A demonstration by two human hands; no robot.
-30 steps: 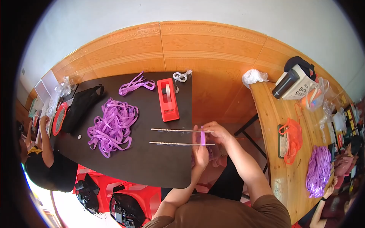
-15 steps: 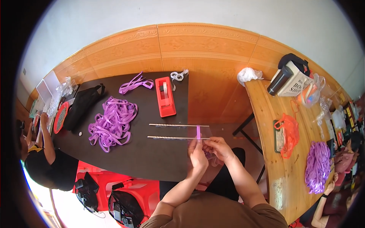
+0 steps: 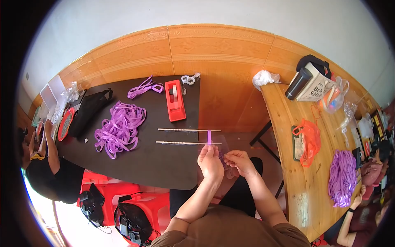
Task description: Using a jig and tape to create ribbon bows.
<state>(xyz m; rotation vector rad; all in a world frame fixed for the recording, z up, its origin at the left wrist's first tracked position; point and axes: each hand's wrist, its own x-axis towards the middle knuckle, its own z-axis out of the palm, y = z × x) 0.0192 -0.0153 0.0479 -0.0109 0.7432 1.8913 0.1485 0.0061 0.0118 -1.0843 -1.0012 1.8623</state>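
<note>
Two thin, pale metal-looking rods lie side by side across the dark table's right edge: a far rod (image 3: 181, 129) and a near rod (image 3: 177, 143), each with a twisted left part. A purple ribbon (image 3: 209, 136) spans them close to their right ends. Just below the near rod, my left hand (image 3: 211, 164) pinches the ribbon between thumb and fingers. To its right, my right hand (image 3: 242, 163) is closed in a pinch beside hanging purple ribbon; what lies between its fingertips is too small to make out.
The dark table (image 3: 164, 168) bears a purple ribbon pile (image 3: 119, 129), a smaller ribbon bundle (image 3: 144, 88), a red tape dispenser (image 3: 175, 101) and white-handled scissors (image 3: 188, 80). A wooden table (image 3: 284, 164) stands right, with a purple bundle (image 3: 342, 177). Another person (image 3: 53, 177) sits left.
My right hand has drawn away from the near rod's end, slightly down and apart from my left hand. My left hand keeps its pinch at the near rod. The whole view has shifted slightly.
</note>
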